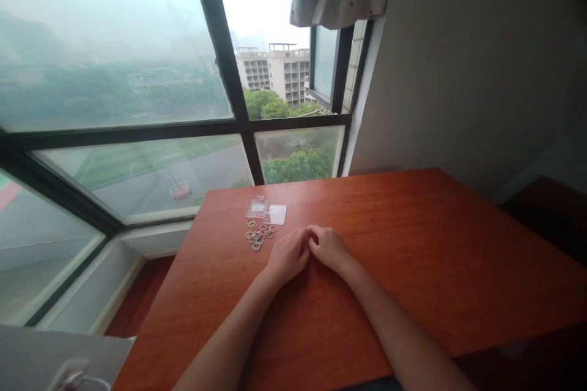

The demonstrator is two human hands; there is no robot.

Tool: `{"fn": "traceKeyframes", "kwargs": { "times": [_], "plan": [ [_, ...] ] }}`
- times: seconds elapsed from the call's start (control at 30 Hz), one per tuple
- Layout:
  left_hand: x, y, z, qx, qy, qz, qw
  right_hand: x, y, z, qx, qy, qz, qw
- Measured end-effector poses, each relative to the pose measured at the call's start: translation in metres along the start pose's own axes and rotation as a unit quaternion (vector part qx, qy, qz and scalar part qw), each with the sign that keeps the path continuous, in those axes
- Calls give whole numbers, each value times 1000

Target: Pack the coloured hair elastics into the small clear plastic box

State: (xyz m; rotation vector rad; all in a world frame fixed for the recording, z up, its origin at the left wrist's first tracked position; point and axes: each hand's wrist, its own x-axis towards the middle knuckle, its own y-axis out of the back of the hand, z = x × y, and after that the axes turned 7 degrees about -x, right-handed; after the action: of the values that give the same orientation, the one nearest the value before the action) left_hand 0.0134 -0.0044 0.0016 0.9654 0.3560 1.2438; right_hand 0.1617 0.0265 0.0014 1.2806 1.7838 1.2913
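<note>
Though near the left fingers point(299, 239), rings point(260, 234) apart.

One view only: a head-worn camera, set above the near edge of the wooden table point(413, 244), facing forward and down across it towards the window point(137, 73) and the wall point(458, 73). The left hand point(288, 255) and right hand point(328, 247) sit mid-frame, fairly near.
</note>
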Motion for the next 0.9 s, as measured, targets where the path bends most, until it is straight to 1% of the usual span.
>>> {"fn": "traceKeyframes", "kwargs": {
  "times": [0.43,0.73,0.83,0.87,0.9],
  "plan": [
    [0,1,1,-2,7,-4,1000,-1,2,-1,2,-4,-1,1000],
    [0,1,2,-11,-5,-1,1000,-1,2,-1,-7,-3,2,1000],
    [2,9,-1,-2,1,4,1000,-1,2,-2,-2,-2,-1,1000],
    [3,15,-5,9,10,14,1000,-1,2,-2,3,-1,2,1000],
    [3,23,-10,23,27,40,999,-1,1,-2,9,0,5,1000]
  ]
}}
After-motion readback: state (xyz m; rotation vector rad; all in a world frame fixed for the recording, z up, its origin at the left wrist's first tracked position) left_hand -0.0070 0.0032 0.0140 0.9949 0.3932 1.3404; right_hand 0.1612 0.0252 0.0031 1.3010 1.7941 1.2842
